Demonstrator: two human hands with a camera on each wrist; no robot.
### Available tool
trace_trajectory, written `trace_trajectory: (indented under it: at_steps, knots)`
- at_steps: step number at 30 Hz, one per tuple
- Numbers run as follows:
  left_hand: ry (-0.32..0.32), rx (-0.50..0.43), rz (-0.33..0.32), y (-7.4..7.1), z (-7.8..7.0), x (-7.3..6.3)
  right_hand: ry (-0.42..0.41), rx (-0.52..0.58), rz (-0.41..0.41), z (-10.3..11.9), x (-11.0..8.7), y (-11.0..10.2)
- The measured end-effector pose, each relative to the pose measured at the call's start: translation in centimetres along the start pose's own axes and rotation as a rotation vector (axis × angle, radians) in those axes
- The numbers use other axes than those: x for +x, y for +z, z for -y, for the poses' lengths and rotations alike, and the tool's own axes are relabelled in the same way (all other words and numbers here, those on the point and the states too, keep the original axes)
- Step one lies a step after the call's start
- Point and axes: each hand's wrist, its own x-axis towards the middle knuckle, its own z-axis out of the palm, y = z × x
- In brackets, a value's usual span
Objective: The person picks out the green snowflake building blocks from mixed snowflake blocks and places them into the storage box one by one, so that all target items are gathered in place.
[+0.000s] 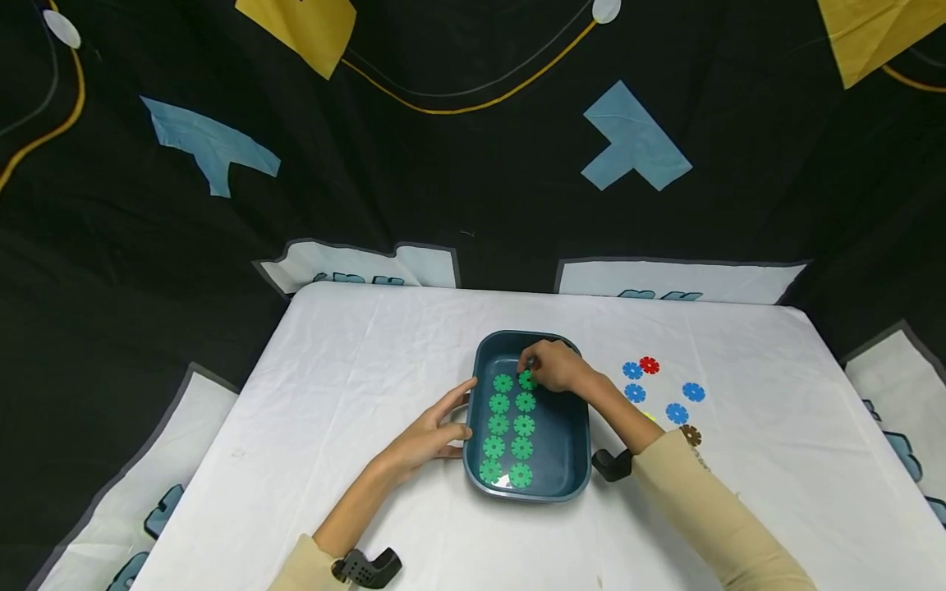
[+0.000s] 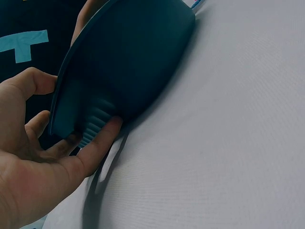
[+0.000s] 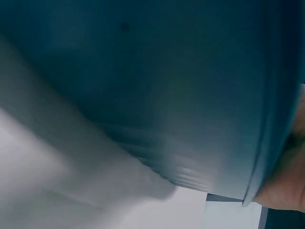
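Observation:
A dark teal tray stands on the white-covered table, with two columns of green notched discs laid along its left and middle floor. My right hand reaches over the right wall into the tray and pinches the green notched disc at the far end of the right column; its fingers partly cover it. Outside the left wall, my left hand touches the tray with spread fingers. In the left wrist view, its fingertips press the ribbed outer wall. The right wrist view mostly shows the tray's outer side.
Right of the tray lie several loose blue notched discs, a red one and a brown one. A yellow disc is partly hidden by the right forearm. A dark curtain hangs behind the table.

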Motion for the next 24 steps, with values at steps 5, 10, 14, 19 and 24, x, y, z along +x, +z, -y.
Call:
trace_trajectory:
  at_steps: [5,10,14,19,24]
  knots:
    - [-0.001,0.002,-0.003,-0.1,0.0,0.0,0.001,-0.028,-0.025,0.0,0.0,0.4]
    - [-0.002,0.010,-0.007,-0.1,0.0,-0.1,-0.009,-0.030,-0.043,0.1,0.0,0.7]
    - [-0.001,0.013,-0.008,-0.2,0.0,-0.1,-0.003,-0.042,-0.047,0.1,0.1,0.9]
    - [0.002,0.011,-0.010,-0.1,-0.1,-0.1,-0.017,-0.048,-0.072,0.2,-0.1,0.9]
    - [0.004,0.015,-0.009,-0.1,-0.1,0.0,-0.058,-0.024,-0.110,0.5,-1.2,0.0]
